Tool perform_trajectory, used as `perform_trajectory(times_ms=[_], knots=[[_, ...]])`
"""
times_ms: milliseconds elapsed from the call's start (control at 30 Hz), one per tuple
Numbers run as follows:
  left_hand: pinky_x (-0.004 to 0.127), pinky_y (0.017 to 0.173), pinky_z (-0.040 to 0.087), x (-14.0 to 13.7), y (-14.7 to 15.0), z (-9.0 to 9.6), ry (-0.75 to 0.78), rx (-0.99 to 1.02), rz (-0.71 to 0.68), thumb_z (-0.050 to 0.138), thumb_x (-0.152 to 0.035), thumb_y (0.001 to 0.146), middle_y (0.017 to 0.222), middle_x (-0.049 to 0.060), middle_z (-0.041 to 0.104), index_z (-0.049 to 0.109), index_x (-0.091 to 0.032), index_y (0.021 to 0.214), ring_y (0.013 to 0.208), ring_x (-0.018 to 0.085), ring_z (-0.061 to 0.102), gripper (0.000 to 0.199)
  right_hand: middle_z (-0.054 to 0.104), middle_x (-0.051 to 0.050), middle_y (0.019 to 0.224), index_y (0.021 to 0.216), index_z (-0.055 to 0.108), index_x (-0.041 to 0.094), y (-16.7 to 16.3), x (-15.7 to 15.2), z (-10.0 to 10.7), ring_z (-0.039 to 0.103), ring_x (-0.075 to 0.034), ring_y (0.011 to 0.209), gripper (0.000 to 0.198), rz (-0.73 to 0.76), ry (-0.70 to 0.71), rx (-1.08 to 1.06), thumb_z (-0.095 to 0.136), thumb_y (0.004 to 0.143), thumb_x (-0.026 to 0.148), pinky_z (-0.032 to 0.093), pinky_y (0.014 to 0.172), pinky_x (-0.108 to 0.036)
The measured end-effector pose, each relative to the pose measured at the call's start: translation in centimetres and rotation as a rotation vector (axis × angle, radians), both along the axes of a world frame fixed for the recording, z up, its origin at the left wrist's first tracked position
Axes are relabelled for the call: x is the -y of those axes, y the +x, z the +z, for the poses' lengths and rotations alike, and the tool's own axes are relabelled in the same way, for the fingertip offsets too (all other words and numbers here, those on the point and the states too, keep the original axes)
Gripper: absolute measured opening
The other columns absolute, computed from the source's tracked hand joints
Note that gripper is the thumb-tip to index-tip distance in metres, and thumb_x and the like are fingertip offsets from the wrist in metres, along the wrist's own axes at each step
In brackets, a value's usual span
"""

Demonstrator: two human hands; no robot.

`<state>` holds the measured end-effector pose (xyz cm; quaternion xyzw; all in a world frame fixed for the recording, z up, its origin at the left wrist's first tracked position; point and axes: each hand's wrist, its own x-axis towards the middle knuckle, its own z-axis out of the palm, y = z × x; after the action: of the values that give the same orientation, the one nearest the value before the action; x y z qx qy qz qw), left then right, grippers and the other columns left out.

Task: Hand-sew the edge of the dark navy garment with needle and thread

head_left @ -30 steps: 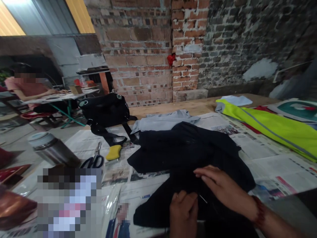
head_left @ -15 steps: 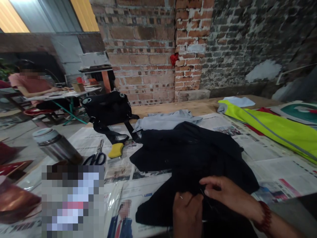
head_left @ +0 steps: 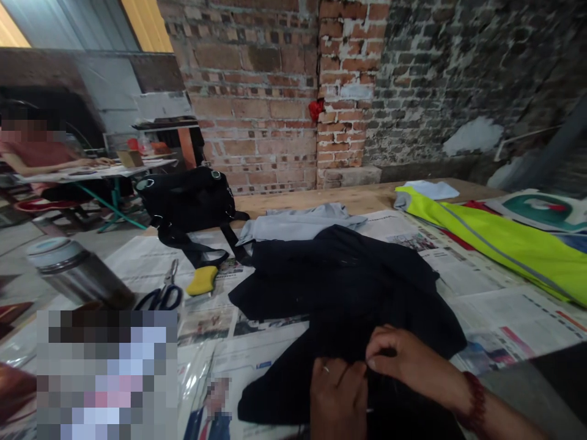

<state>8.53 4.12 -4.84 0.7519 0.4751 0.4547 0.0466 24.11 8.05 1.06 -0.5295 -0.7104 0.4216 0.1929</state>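
A dark navy garment [head_left: 348, 275] lies spread and folded over the newspaper in the middle of the table. My left hand [head_left: 338, 391], with a ring on one finger, is closed on a fold of this cloth near the front edge. Just right of it, my right hand [head_left: 408, 360] has thumb and forefinger pinched together, almost touching the left fingertips. What the right fingers pinch is too small and dark to make out. A dark red beaded bracelet [head_left: 475, 400] circles the right wrist. A small white speck shows beside the left hand.
Left are a yellow sponge-like pad [head_left: 202, 280], scissors [head_left: 166, 292], a steel flask [head_left: 80, 272] and a black bag [head_left: 188, 201]. Grey cloth [head_left: 302, 225] lies behind the garment. Right are a hi-vis yellow garment [head_left: 486, 244] and an iron [head_left: 536, 208]. Another person [head_left: 36, 146] sits at a far table.
My right hand has drawn its thumb and forefinger together, close to the left fingertips. A thin line seen near the right thumb no longer shows clearly. The view has shifted slightly right.
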Motion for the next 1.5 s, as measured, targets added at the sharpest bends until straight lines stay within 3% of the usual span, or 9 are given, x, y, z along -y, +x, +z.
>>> perform_trajectory(times_ms=[233, 367, 467, 567, 667, 900, 1133, 1233, 1500], knots=[[0.023, 0.058, 0.041, -1.1, -0.7, 1.6, -0.459, 0.157, -0.065, 0.052, -0.009, 0.073, 0.064, 0.001, 0.062, 0.067, -0.020, 0.074, 0.061, 0.014, 0.058, 0.019, 0.056, 0.002, 0.065, 0.068, 0.053, 0.019, -1.4, -0.3, -0.2, 0.052, -0.014, 0.068, 0.017, -0.287, -0.061, -0.371, 0.048, 0.078, 0.031, 0.038, 0.067, -0.025], [0.021, 0.052, 0.038, -1.5, -1.0, 2.8, -0.588, 0.262, -0.055, 0.052, -0.013, 0.073, 0.059, 0.000, 0.058, 0.067, -0.017, 0.066, 0.056, 0.013, 0.055, 0.018, 0.054, 0.002, 0.063, 0.069, 0.054, 0.018, -1.5, -1.3, 0.1, 0.050, -0.012, 0.066, 0.021, -0.399, -0.014, -0.558, 0.052, 0.078, 0.036, 0.038, 0.067, -0.024], [0.020, 0.050, 0.036, -1.4, -1.2, 3.0, -0.611, 0.286, -0.060, 0.052, -0.015, 0.074, 0.056, 0.000, 0.054, 0.066, -0.017, 0.059, 0.055, 0.012, 0.052, 0.020, 0.057, 0.002, 0.069, 0.074, 0.052, 0.018, -1.1, -1.9, 0.8, 0.050, -0.009, 0.060, 0.020, -0.449, -0.003, -0.655, 0.056, 0.078, 0.038, 0.038, 0.059, -0.022], [0.020, 0.049, 0.035, -1.3, -1.3, 3.0, -0.612, 0.324, -0.056, 0.050, -0.018, 0.076, 0.056, -0.001, 0.052, 0.066, -0.017, 0.060, 0.054, 0.012, 0.049, 0.023, 0.062, 0.000, 0.080, 0.083, 0.046, 0.021, -0.7, -2.4, 2.0, 0.053, -0.009, 0.049, 0.023, -0.389, -0.119, -0.798, 0.055, 0.079, 0.042, 0.037, 0.045, -0.021], [0.020, 0.049, 0.035, -1.3, -1.4, 3.1, -0.615, 0.354, -0.043, 0.050, -0.019, 0.077, 0.055, -0.001, 0.053, 0.067, -0.018, 0.061, 0.054, 0.012, 0.049, 0.024, 0.062, 0.003, 0.073, 0.088, 0.044, 0.024, 0.0, -3.1, 3.3, 0.058, -0.012, 0.049, 0.022, -0.348, -0.147, -0.951, 0.057, 0.079, 0.040, 0.043, 0.044, -0.022], [0.020, 0.052, 0.039, -1.2, -1.4, 3.2, -0.660, 0.491, -0.017, 0.055, -0.019, 0.072, 0.061, 0.001, 0.059, 0.070, -0.019, 0.065, 0.056, 0.013, 0.052, 0.016, 0.063, 0.002, 0.071, 0.087, 0.058, 0.019, 3.3, -5.9, 7.4, 0.062, -0.010, 0.060, 0.024, -0.393, -0.007, -0.984, 0.070, 0.066, 0.020, 0.052, 0.059, -0.018], [0.020, 0.052, 0.038, -1.3, -1.5, 3.1, -0.653, 0.461, 0.004, 0.057, -0.019, 0.071, 0.058, 0.000, 0.057, 0.068, -0.018, 0.060, 0.057, 0.013, 0.052, 0.015, 0.065, 0.000, 0.064, 0.081, 0.060, 0.020, 6.5, -8.2, 11.9, 0.065, -0.014, 0.060, 0.007, -0.451, 0.244, -0.953, 0.060, 0.074, 0.019, 0.055, 0.059, -0.024], [0.020, 0.053, 0.038, -1.4, -1.5, 3.0, -0.650, 0.439, -0.001, 0.057, -0.018, 0.071, 0.058, 0.000, 0.057, 0.067, -0.018, 0.060, 0.057, 0.012, 0.052, 0.015, 0.065, -0.001, 0.060, 0.080, 0.061, 0.019, 7.2, -8.7, 13.5, 0.064, -0.013, 0.056, 0.011, -0.494, 0.371, -0.932, 0.054, 0.076, 0.013, 0.054, 0.057, -0.024], [0.020, 0.053, 0.039, -1.2, -1.5, 3.0, -0.639, 0.435, -0.006, 0.056, -0.020, 0.071, 0.058, 0.000, 0.056, 0.067, -0.019, 0.060, 0.057, 0.012, 0.051, 0.016, 0.064, 0.000, 0.055, 0.078, 0.060, 0.017, 6.4, -9.1, 15.0, 0.063, -0.013, 0.052, 0.017, -0.535, 0.555, -0.882, 0.048, 0.079, 0.005, 0.053, 0.061, -0.031]])
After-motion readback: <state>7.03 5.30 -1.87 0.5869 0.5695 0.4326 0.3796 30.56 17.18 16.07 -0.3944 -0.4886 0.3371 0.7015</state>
